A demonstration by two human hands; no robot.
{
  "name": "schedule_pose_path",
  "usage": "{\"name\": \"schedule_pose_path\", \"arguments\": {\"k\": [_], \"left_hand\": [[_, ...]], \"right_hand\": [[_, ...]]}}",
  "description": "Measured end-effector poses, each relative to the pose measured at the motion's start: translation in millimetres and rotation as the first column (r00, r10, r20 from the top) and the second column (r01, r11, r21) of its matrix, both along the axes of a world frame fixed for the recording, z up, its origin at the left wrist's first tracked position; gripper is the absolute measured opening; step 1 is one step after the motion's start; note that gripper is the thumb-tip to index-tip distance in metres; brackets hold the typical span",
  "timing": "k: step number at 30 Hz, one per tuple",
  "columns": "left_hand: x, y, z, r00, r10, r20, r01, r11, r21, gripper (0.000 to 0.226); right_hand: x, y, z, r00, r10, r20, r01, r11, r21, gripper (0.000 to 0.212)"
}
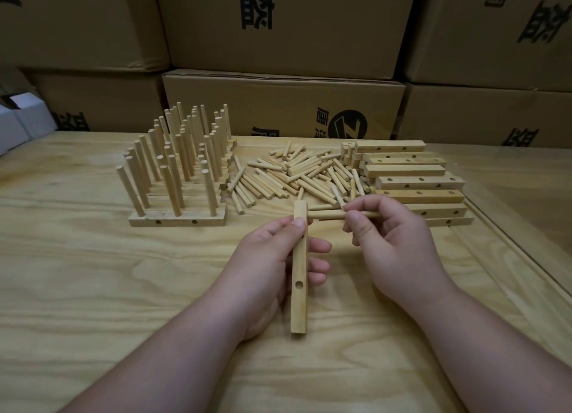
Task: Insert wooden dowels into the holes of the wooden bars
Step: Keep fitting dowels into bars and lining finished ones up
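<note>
A pale plywood table (93, 289) with strong wavy grain fills the lower part of the view; a raised wooden strip (507, 236) runs along it toward its right edge. Behind the table's far edge, brown cardboard boxes (278, 26) are stacked in rows, printed with large black characters, and the low box (278, 103) directly behind the table's middle also carries a round black logo. Beyond the table's far left corner sit small white boxes (21, 118).
</note>
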State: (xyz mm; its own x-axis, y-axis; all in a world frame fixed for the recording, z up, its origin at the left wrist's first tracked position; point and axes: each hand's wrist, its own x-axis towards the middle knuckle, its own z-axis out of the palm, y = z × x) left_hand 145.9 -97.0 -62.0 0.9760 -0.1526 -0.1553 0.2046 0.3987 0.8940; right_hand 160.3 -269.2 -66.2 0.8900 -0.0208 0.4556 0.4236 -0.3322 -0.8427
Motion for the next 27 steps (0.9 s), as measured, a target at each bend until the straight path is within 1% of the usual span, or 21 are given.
{"name": "schedule_pose_path", "arguments": {"k": [4, 10, 12, 15, 17, 19, 21, 24, 27], "left_hand": [[-1.2, 0.0, -1.4, 0.999, 0.01, 0.036, -0.013, 0.996, 0.088, 0.026], [-1.1, 1.5, -1.7, 0.999, -0.001, 0.034, -0.002, 0.996, 0.09, 0.025], [-1.4, 0.9, -1.9, 0.999, 0.004, 0.041, -0.008, 0.996, 0.093, 0.025], [-1.9, 0.1, -2.1, 0.999, 0.027, 0.031, -0.029, 0.997, 0.069, 0.028], [-2.5, -0.5, -1.2, 0.998, 0.066, 0.012, -0.067, 0.996, 0.062, 0.032], [-3.6, -1.9, 0.1, 0.994, 0.111, -0.007, -0.11, 0.991, 0.082, 0.04], [-4.4, -4.7, -0.1, 0.988, 0.154, -0.013, -0.152, 0.98, 0.127, 0.043], [-5.4, -9.9, -1.5, 0.983, 0.186, 0.008, -0.183, 0.96, 0.21, 0.037], [-8.0, -16.2, -1.9, 0.973, 0.229, 0.019, -0.229, 0.955, 0.191, 0.028]], "right_hand": [[0.8, -8.0, 3.6, 0.996, 0.076, -0.05, -0.074, 0.997, 0.03, 0.013], [3.1, -10.3, 2.7, 0.993, 0.1, -0.063, -0.096, 0.993, 0.073, 0.011], [3.1, -9.9, 2.1, 0.993, 0.101, -0.055, -0.097, 0.993, 0.063, 0.011], [3.5, -8.2, -0.1, 0.995, 0.097, -0.036, -0.097, 0.995, -0.012, 0.013], [3.4, -7.1, -1.2, 0.997, 0.076, -0.004, -0.076, 0.99, -0.118, 0.013], [2.7, -5.5, -1.1, 0.997, 0.056, 0.056, -0.041, 0.971, -0.237, 0.013], [0.8, -4.2, -0.8, 0.995, 0.059, 0.075, -0.034, 0.954, -0.298, 0.012], [-0.7, -3.3, -1.1, 0.991, 0.07, 0.116, -0.021, 0.925, -0.378, 0.011], [1.0, -4.9, -1.7, 0.985, 0.079, 0.153, -0.006, 0.903, -0.43, 0.011]]}}
